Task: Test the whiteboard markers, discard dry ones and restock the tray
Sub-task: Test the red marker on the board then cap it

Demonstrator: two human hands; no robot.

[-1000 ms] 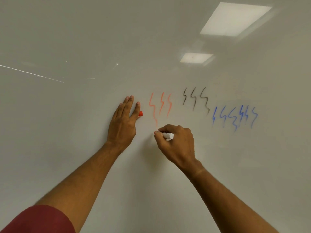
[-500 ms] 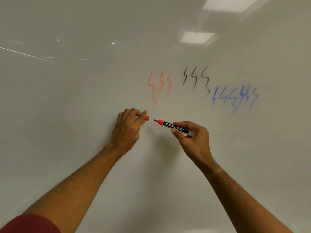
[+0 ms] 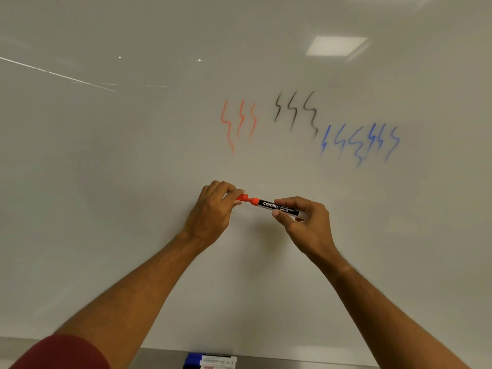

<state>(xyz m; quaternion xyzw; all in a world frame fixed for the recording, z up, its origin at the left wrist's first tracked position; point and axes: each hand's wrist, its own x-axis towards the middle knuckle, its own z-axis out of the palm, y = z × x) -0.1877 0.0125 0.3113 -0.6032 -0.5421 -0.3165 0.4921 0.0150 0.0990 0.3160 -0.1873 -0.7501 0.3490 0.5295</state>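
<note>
**Cap being returned to the red Camlin marker**

Marker (image 3: 277, 206) is held level in front of the whiteboard (image 3: 106, 182), below the red squiggles (image 3: 238, 126). Its barrel is pinched by the right hand (image 3: 303, 222); the red cap (image 3: 242, 197) is gripped by the curled fingers of the left hand (image 3: 213, 209) and sits at the tip. If the cap is pushed on crooked, the nib could be crushed or left unsealed and dry out. Below the board, blue-capped markers (image 3: 210, 360) are seen on the tray (image 3: 159, 358).
</note>
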